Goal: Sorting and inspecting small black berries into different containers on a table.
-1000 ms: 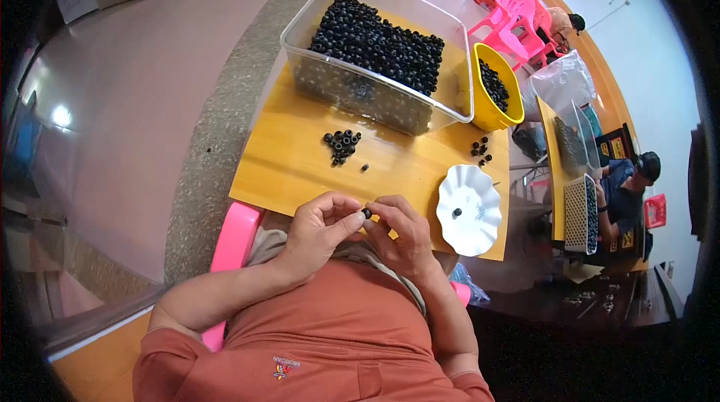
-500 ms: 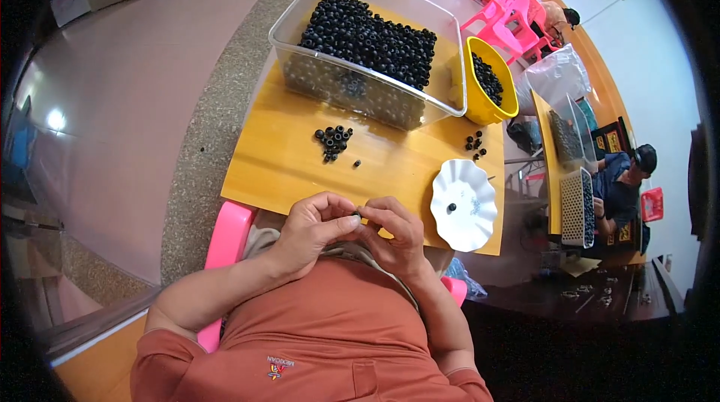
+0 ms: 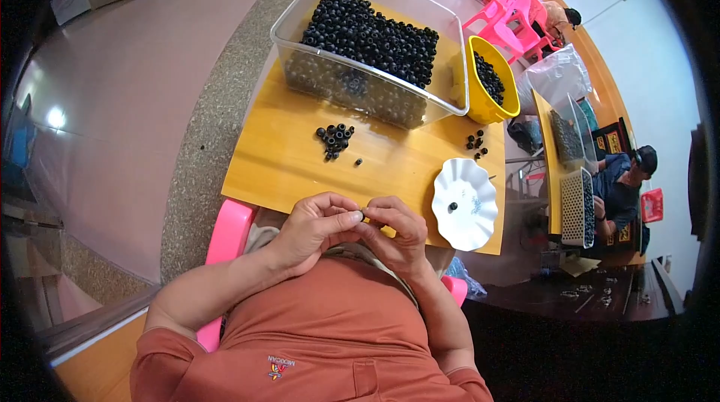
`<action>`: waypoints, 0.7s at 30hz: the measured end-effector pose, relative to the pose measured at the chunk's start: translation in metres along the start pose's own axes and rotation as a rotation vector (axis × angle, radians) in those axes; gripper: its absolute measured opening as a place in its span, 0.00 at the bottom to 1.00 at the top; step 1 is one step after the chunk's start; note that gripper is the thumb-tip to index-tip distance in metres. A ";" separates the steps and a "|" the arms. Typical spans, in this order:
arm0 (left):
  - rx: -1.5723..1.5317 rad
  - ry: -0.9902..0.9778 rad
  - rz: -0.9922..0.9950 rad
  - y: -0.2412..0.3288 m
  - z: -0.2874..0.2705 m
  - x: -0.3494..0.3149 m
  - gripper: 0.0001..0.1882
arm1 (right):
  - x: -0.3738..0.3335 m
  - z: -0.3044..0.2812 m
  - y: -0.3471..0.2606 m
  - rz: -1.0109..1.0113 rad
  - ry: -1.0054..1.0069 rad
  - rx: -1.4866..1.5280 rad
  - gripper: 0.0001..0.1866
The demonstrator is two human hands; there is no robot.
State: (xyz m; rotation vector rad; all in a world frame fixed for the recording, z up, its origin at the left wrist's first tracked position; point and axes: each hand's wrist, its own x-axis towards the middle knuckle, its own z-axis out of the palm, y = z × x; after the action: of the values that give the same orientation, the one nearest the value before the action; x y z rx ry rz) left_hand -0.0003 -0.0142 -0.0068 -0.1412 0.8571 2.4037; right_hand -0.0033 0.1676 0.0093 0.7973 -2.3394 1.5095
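My left hand (image 3: 319,228) and my right hand (image 3: 396,228) meet just in front of the table's near edge, fingertips touching. Pinched between them is a small round black bead-like part (image 3: 364,215), mostly covered by the fingers. Beyond the hands, a loose pile of similar black parts (image 3: 334,139), some showing a hole, lies on the wooden table (image 3: 274,154). One single part (image 3: 358,162) sits apart, nearer to me. To the right of my right hand stands a white wavy-edged dish (image 3: 466,229) with one black part (image 3: 453,206) in it.
A large clear plastic bin (image 3: 367,76) of black parts fills the table's far side. Beside it is a yellow tub (image 3: 510,109) with more, and several loose parts (image 3: 477,143) lie before it. Across the room on the right, a person (image 3: 622,184) sits by a white perforated basket (image 3: 577,207).
My fingers have shifted slightly around the small black part, which now shows a little more between the fingertips. The things on the table have stayed in place.
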 end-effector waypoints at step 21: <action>0.043 0.070 0.017 0.003 0.006 -0.004 0.08 | -0.005 -0.048 -0.024 0.020 0.073 -0.261 0.10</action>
State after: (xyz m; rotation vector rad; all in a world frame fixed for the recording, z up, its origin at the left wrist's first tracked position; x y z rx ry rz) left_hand 0.0018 -0.0149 0.0007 -0.2026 0.9444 2.4067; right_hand 0.0102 0.2046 0.0461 0.6437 -2.4285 1.1846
